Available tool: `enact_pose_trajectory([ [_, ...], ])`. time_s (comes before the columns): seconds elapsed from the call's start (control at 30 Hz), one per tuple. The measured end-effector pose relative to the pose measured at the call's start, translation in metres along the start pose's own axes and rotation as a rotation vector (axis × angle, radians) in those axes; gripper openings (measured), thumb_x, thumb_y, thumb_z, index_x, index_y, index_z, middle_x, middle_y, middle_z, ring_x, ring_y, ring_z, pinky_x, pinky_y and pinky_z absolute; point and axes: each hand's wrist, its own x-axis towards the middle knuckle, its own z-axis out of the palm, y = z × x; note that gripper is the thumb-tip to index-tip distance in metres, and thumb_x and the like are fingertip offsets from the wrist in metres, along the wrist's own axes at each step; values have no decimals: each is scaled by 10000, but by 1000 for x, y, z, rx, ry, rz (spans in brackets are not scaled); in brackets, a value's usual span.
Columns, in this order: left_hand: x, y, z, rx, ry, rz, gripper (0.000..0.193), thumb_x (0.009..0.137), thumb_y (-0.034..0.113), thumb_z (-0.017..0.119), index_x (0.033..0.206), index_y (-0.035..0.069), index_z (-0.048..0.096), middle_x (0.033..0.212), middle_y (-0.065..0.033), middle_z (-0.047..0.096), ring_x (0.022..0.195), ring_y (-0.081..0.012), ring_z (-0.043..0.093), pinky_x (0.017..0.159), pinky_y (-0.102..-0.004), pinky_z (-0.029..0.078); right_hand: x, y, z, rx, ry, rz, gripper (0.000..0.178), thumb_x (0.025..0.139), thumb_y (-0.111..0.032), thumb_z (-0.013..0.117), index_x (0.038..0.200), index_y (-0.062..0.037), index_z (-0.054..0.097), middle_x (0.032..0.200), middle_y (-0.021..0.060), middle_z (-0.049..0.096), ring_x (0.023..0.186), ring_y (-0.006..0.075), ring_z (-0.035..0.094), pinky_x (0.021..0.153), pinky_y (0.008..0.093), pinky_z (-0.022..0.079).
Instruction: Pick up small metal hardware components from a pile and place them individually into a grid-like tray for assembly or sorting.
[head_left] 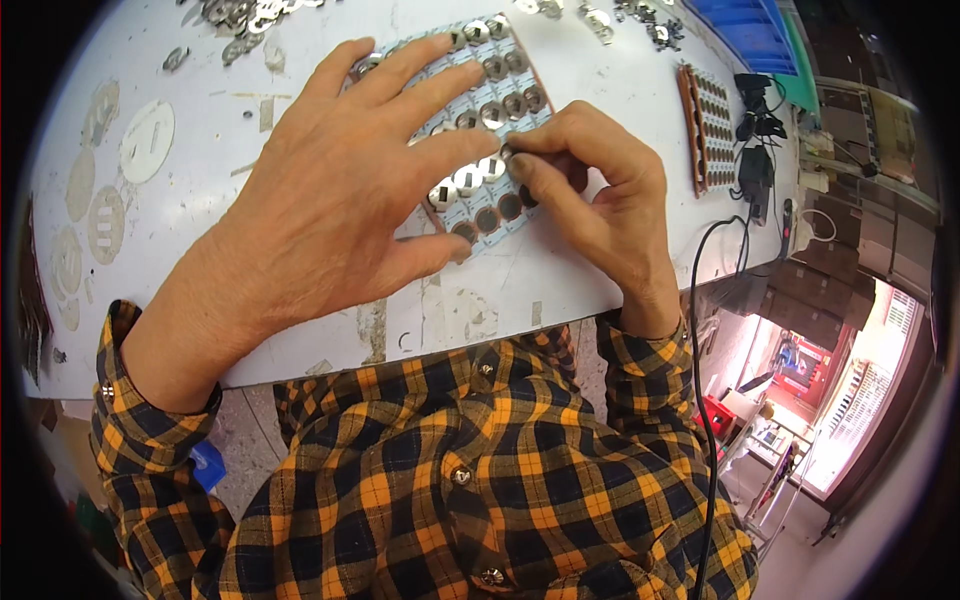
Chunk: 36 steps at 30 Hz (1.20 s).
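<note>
A light blue panel (490, 240) lies on the white table, carrying rows of small round parts. Many hold shiny silver metal pieces (467, 180); along its near edge sit dark discs with copper-coloured rims (487, 219). My left hand (335, 175) spreads over the panel's left side, fingers apart, hiding part of the rows. At the panel's right edge my right hand (640, 195) is closed, thumb and forefinger pinched over one of the round positions, close to my left forefinger's tip. What the pinch holds is too small and covered to make out.
Loose silver metal pieces (240, 15) lie in heaps along the far edge. A second populated panel (712, 130) stands at the right, beside black cables and an adapter (757, 180). A blue bin (740, 30) sits far right. A black cable (705, 400) hangs past the table edge.
</note>
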Motion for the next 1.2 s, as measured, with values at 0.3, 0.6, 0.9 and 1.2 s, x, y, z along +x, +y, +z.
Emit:
enact_pose_trajectory([
  [0.3,-1,0,-1,-17,-12,40,748,642,266,945,1331,166,673,1571,-171,512,1504,-410,397,1214,-578,312,52,59,-43,-525,421,-28,204,923,-120,724,1090,-10,763,827,47,702,739,121,625,709,261,508],
  [0.6,-2,-1,0,-6,-26,25,770,644,296,957,1347,181,665,1573,-164,514,1515,-400,387,1233,-591,287,48,55,-63,-432,260,72,158,901,-109,712,1014,-3,742,810,14,672,717,95,600,646,257,487],
  [0.9,0,-1,-1,17,-35,27,761,640,304,956,1334,168,673,1580,-168,505,1522,-397,378,1235,-610,284,25,46,-56,-81,396,221,119,951,-90,707,1026,-10,751,907,9,718,708,77,594,636,250,475],
  [1.2,-2,-1,1,17,-41,7,760,641,327,953,1334,172,681,1591,-161,493,1532,-384,365,1246,-608,271,26,47,-46,-319,275,165,108,947,-78,735,1005,12,716,854,17,716,718,68,606,692,228,480],
])
